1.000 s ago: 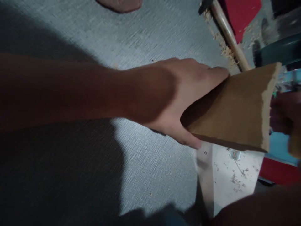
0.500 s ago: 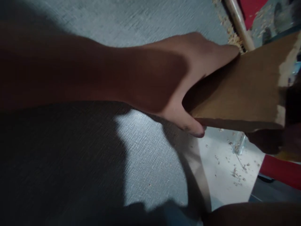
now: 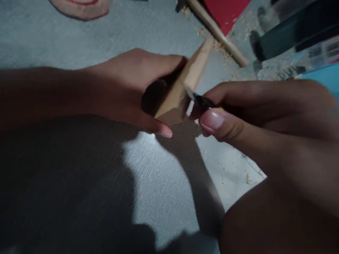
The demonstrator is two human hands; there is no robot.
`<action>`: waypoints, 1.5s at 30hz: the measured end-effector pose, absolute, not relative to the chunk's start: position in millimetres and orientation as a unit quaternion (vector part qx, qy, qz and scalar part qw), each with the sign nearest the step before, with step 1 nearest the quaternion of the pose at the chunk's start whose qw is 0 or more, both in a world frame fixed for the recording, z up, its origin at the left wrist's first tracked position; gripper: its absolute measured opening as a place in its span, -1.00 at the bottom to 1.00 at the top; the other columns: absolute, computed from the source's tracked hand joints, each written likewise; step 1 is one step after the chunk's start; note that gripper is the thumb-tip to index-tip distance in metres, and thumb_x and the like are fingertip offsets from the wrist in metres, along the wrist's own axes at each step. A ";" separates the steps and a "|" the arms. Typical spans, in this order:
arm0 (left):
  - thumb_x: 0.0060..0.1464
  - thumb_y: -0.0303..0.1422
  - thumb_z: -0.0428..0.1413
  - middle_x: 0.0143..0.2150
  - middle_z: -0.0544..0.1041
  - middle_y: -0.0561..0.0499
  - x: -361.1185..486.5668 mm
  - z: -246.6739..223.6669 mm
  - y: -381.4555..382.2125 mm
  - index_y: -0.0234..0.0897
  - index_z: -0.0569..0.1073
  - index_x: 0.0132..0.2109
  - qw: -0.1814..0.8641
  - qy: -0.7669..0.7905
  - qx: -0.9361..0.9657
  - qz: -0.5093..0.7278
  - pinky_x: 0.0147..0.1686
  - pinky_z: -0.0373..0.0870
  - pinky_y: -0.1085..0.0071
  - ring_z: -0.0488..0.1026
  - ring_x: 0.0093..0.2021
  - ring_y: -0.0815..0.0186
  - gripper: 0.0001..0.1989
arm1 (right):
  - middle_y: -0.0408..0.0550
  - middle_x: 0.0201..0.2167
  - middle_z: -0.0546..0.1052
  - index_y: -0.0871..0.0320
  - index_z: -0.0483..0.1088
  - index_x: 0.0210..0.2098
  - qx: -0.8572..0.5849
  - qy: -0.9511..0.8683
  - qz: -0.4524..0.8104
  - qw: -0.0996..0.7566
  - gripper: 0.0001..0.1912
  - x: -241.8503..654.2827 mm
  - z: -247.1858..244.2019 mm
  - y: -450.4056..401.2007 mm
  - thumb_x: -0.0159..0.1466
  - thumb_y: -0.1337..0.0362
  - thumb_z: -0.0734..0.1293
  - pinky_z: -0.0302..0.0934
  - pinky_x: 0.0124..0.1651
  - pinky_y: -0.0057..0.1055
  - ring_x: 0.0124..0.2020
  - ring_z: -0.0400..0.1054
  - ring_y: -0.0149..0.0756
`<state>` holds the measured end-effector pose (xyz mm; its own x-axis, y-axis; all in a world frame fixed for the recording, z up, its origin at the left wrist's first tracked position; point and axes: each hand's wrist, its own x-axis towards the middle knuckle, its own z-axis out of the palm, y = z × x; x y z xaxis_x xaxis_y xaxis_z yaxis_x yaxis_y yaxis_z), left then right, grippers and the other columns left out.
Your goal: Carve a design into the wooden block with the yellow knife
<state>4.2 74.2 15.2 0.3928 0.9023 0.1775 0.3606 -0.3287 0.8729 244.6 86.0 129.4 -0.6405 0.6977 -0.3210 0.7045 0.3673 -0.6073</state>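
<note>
My left hand (image 3: 132,88) is closed around a piece of wood (image 3: 182,88), its thumb below and its fingers along the far side. The wood is tilted, with a pale, rough-cut edge turned to the right. Between the thumb and fingers of my right hand (image 3: 246,109) is a small knife (image 3: 197,98) with a dark, yellow-marked handle. Its short blade points left and lies at the wood's cut edge; whether the tip bites in is too blurred to tell. Part of the handle is hidden inside my right hand.
Wood shavings lie around a wooden tool handle (image 3: 219,33) and a red sheet (image 3: 227,12) at the top. Dark bottle-like things (image 3: 286,35) and a clear plastic package (image 3: 312,56) are at the upper right. A rounded wooden piece with a red line (image 3: 82,8) lies at the upper left.
The wood has moved left in my left hand and turned, so its cut edge now shows. My right hand with the knife has come into clear view.
</note>
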 end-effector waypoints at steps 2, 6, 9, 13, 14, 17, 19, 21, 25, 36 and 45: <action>-0.08 -0.01 0.52 -0.04 0.58 0.10 4.9 21.0 72.6 -0.23 0.50 -0.04 0.358 0.464 0.767 0.263 0.07 0.35 0.25 0.48 -0.05 0.19 -0.40 | -0.10 -0.38 0.61 -0.11 0.64 -0.28 0.420 0.826 -0.377 -0.003 -0.74 243.4 125.2 85.9 0.51 0.04 0.38 0.25 -0.37 -0.21 -0.35 0.41 -0.20; 0.05 -0.01 0.46 -0.04 0.53 0.13 6.1 30.4 69.3 -0.31 0.45 -0.02 0.354 0.473 0.776 0.223 0.05 0.36 0.40 0.46 -0.08 0.29 -0.42 | -0.12 -0.51 0.44 -0.03 0.59 -0.32 0.463 0.821 -0.333 -0.028 -0.69 239.8 121.2 85.7 0.51 0.05 0.36 0.10 -0.44 -0.25 -0.45 0.25 -0.27; 0.12 0.06 0.39 0.03 0.56 0.04 6.9 29.1 67.7 -0.34 0.48 0.11 0.333 0.466 0.785 0.234 0.01 0.36 0.39 0.44 -0.07 0.27 -0.36 | -0.14 -0.55 0.39 0.06 0.54 -0.36 0.487 0.825 -0.281 -0.056 -0.63 237.0 119.8 85.0 0.52 0.02 0.39 0.00 -0.43 -0.27 -0.47 0.20 -0.30; 0.13 0.09 0.35 0.08 0.60 -0.04 8.1 21.6 66.5 -0.32 0.48 0.13 0.307 0.475 0.784 0.256 -0.07 0.29 0.35 0.44 -0.08 0.23 -0.35 | -0.15 -0.52 0.42 0.11 0.58 -0.29 0.490 0.840 -0.223 -0.065 -0.66 236.5 119.7 82.6 0.53 0.03 0.43 -0.04 -0.38 -0.30 -0.48 0.21 -0.35; 0.09 0.12 0.37 0.07 0.60 -0.05 8.3 19.7 66.6 -0.30 0.48 0.08 0.309 0.472 0.783 0.263 -0.09 0.29 0.34 0.45 -0.09 0.21 -0.35 | -0.15 -0.50 0.43 0.11 0.58 -0.28 0.489 0.843 -0.214 -0.065 -0.67 236.8 120.3 81.5 0.53 0.04 0.42 -0.05 -0.38 -0.30 -0.47 0.21 -0.35; -0.02 0.17 0.41 0.03 0.61 -0.07 8.0 15.2 67.7 -0.25 0.47 0.02 0.322 0.456 0.783 0.275 -0.13 0.33 0.31 0.50 -0.11 0.16 -0.31 | -0.13 -0.46 0.48 0.09 0.57 -0.25 0.479 0.848 -0.222 -0.054 -0.70 237.8 122.4 78.0 0.54 0.06 0.39 -0.03 -0.38 -0.31 -0.45 0.26 -0.34; -0.02 0.12 0.42 0.02 0.61 -0.05 7.4 12.9 68.4 -0.23 0.47 0.10 0.325 0.453 0.782 0.277 -0.13 0.36 0.31 0.53 -0.09 0.14 -0.30 | -0.13 -0.46 0.48 0.08 0.55 -0.24 0.476 0.848 -0.227 -0.046 -0.69 238.5 123.3 76.2 0.55 0.04 0.36 -0.02 -0.40 -0.31 -0.46 0.26 -0.33; 0.01 0.08 0.42 0.03 0.61 -0.04 7.0 10.9 68.5 -0.21 0.46 0.18 0.329 0.447 0.782 0.285 -0.11 0.37 0.31 0.55 -0.07 0.14 -0.28 | -0.13 -0.46 0.47 0.07 0.53 -0.25 0.475 0.848 -0.230 -0.041 -0.66 239.4 123.6 75.2 0.55 0.00 0.35 -0.01 -0.41 -0.31 -0.46 0.25 -0.33; 0.02 0.06 0.42 0.09 0.61 -0.04 7.2 8.1 68.1 -0.20 0.47 0.16 0.343 0.430 0.782 0.293 -0.07 0.38 0.30 0.56 -0.01 0.13 -0.31 | -0.15 -0.39 0.53 0.06 0.58 -0.12 0.461 0.849 -0.252 -0.055 -0.69 241.5 123.1 75.0 0.55 -0.03 0.35 0.10 -0.39 -0.32 -0.41 0.32 -0.33; 0.03 0.03 0.47 0.17 0.63 -0.02 5.3 5.4 69.3 -0.13 0.44 0.25 0.377 0.397 0.778 0.306 0.03 0.42 0.26 0.60 0.11 0.08 -0.26 | -0.23 -0.29 0.66 -0.02 0.65 -0.08 0.420 0.846 -0.324 -0.050 -0.77 242.1 124.1 74.1 0.57 0.05 0.38 0.21 -0.36 -0.42 -0.38 0.41 -0.44; 0.02 0.05 0.49 0.22 0.62 -0.02 5.2 4.2 70.1 -0.12 0.45 0.25 0.388 0.374 0.782 0.314 0.08 0.44 0.23 0.59 0.16 0.06 -0.24 | -0.23 -0.38 0.52 0.08 0.58 -0.19 0.405 0.832 -0.378 -0.034 -0.72 242.2 123.9 74.9 0.58 0.07 0.37 0.16 -0.37 -0.47 -0.41 0.29 -0.49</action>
